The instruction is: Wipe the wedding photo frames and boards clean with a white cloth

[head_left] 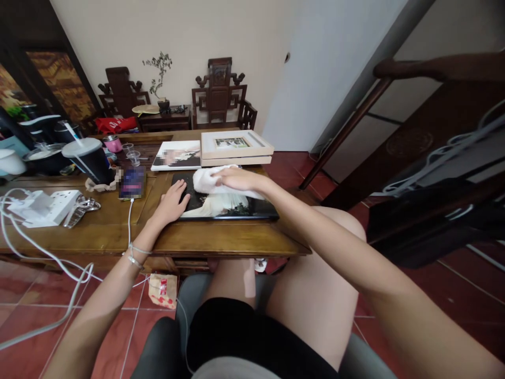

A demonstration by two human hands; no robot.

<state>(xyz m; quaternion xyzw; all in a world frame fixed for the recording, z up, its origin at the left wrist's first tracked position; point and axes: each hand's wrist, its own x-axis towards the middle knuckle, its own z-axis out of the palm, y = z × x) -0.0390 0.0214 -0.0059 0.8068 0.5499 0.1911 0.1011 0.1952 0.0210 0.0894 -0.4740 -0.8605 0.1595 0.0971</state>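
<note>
A dark, glossy framed photo (232, 207) lies flat on the wooden table, with a pale dress visible in its picture. My right hand (241, 179) presses a white cloth (207, 180) onto its upper part, fingers closed over the cloth. At the photo's left edge rests my left hand (176, 202), its fingers stretched out flat on the dark surface. The cloth and my right forearm hide part of the picture.
Behind the photo are a white-edged picture (176, 155) and stacked pale frames (236, 147). To the left lie a charging phone (132, 183), a lidded cup (89, 160) and a white power strip (51, 208) with trailing cables. The table's front edge (236, 247) is above my legs.
</note>
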